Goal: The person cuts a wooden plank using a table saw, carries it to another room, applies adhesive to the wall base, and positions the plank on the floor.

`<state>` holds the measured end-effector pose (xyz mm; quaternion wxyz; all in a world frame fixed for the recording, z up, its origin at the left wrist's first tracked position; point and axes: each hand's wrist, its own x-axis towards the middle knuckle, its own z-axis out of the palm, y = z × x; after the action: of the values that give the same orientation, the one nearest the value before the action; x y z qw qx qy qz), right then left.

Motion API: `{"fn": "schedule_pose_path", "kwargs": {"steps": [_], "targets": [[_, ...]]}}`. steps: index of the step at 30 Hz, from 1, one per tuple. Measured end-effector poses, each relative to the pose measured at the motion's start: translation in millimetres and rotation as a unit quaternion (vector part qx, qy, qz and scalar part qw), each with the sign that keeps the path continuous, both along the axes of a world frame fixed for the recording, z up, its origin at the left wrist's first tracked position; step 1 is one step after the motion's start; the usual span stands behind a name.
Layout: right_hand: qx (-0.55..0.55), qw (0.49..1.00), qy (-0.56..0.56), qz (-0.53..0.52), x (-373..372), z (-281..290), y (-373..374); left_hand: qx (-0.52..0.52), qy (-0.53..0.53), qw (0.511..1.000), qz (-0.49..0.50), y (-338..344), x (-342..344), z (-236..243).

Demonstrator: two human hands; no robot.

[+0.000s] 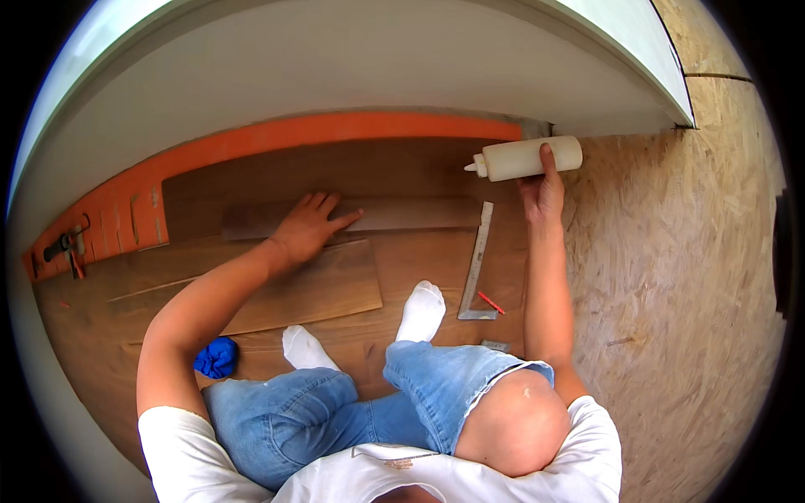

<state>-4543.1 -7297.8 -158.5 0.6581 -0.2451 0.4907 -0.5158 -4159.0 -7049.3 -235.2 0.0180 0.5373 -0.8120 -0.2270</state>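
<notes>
My right hand (543,191) is closed around a whitish squeeze bottle (532,159), which lies level with its pointed nozzle toward the left. The bottle is above the right end of the dark floorboards, close to the wall. My left hand (307,225) rests with fingers spread on a narrow brown plank (411,213). That plank lies along a wider dark board (394,168) near the wall. Another loose board (310,289) lies at an angle between my left forearm and my feet.
An orange underlay strip (335,126) runs along the wall. A metal square (475,268) and a red pencil (491,303) lie right of my foot. A black-handled tool (59,246) is far left, a crumpled blue thing (216,358) by my left elbow. Bare chipboard (662,293) spans the right.
</notes>
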Motion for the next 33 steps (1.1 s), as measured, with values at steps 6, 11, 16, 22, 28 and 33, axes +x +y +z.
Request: {"fn": "schedule_pose_path", "kwargs": {"steps": [6,11,16,22,28,33], "targets": [[0.063,0.995,-0.034,-0.068,-2.7,-9.6,-3.6,0.009,-0.005,1.000,-0.004,-1.8,-0.3,5.9],[0.041,0.997,0.011,-0.058,8.0,-9.1,1.1,0.008,0.000,1.000,-0.001,4.1,2.4,4.5],[-0.094,0.992,0.082,0.020,11.5,32.4,12.6,0.006,0.030,1.000,0.002,-1.3,0.2,8.8],[-0.369,0.848,0.340,0.172,63.5,132.5,56.1,-0.021,0.041,0.999,-0.012,0.8,2.0,-14.9],[-0.652,0.666,0.331,0.148,84.6,137.0,69.1,-0.109,0.064,0.992,-0.006,19.8,-2.1,-53.0],[-0.316,0.835,0.379,0.243,76.3,75.2,54.2,-0.143,0.032,0.989,-0.027,3.2,-5.5,-58.4]]}}
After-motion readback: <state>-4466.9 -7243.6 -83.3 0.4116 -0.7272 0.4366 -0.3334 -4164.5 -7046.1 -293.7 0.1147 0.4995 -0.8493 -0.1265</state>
